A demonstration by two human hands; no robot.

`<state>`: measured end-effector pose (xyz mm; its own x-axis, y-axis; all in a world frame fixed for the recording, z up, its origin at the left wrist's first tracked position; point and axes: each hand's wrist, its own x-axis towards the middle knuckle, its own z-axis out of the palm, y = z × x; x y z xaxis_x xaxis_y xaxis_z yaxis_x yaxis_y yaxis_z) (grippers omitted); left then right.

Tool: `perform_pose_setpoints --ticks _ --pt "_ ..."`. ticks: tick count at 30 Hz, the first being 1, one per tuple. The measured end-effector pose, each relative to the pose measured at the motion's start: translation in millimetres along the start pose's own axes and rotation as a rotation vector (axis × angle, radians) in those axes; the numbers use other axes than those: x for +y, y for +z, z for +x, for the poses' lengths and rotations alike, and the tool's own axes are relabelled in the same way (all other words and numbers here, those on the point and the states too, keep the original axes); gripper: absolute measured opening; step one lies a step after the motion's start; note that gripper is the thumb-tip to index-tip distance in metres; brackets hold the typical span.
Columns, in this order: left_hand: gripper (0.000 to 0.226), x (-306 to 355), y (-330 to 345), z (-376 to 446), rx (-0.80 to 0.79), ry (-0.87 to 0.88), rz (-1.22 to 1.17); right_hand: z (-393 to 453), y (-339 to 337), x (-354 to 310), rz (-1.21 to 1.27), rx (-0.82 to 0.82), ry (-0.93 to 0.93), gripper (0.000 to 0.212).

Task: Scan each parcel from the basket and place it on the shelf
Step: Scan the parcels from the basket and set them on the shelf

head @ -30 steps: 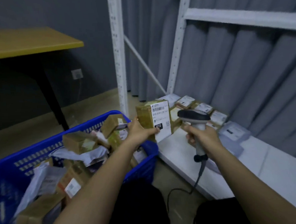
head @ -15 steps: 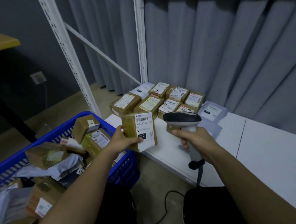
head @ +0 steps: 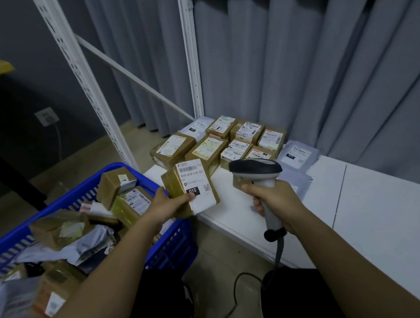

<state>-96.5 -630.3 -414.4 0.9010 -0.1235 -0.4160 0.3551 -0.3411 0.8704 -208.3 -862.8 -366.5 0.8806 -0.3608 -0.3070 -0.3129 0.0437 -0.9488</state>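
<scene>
Fingers of left hand [head: 166, 205] curl round taped parcel [head: 189, 187], held above basket [head: 175, 244] rim; right hand [head: 276, 200] grips scanner [head: 256, 172] just right of basket. Parcel likely light, stiff; tape slick, so hold by edges.

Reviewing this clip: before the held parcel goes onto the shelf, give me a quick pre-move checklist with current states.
1. Parcel gripped by left hand: ok.
2. Scanner held in right hand: ok.
3. Parcel label facing up and readable: ok.
4. Scan registered: cannot tell; no beam or indicator is visible.
5. Free shelf surface beside the stacked parcels: ok.
6. Scanner cable clear of the basket: ok.
</scene>
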Motion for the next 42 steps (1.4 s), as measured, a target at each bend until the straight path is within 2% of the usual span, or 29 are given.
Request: perform_pose_setpoints --ticks 8,15,20,26,29,33,36,38,42 --pt "0.086 1.7 -6.4 48.1 0.146 -0.081 -0.220 55.3 25.9 7.7 0.177 0.133 0.076 0.020" --pt "0.089 9.2 -15.9 117.7 0.313 -0.068 -0.331 97.8 67.8 2.4 0.213 0.086 0.116 0.017" --pt "0.086 1.5 -14.5 157.7 0.340 -0.081 -0.354 116.4 80.1 1.9 0.210 0.071 0.145 0.014" --pt "0.097 -5.5 -9.5 174.0 0.288 -0.080 -0.246 127.3 84.3 7.3 0.225 0.098 0.149 0.014" --pt "0.076 -8.3 -2.7 174.0 0.219 -0.108 -0.199 128.7 85.7 6.8 0.235 0.107 0.155 0.014" --pt "0.079 -15.7 10.3 172.5 0.126 -0.124 -0.123 129.2 89.8 7.8 0.252 0.120 0.154 0.014" --pt "0.067 -10.4 16.2 171.2 0.100 -0.097 -0.119 127.0 91.9 7.5 0.248 0.113 0.148 0.014" --pt "0.071 -10.4 18.9 174.1 0.107 -0.014 0.015 126.2 92.3 6.7 0.232 0.112 0.142 0.016" --pt "0.065 -13.2 24.7 168.5 0.085 0.189 0.459 125.6 90.9 5.9 0.218 0.109 0.134 0.015"
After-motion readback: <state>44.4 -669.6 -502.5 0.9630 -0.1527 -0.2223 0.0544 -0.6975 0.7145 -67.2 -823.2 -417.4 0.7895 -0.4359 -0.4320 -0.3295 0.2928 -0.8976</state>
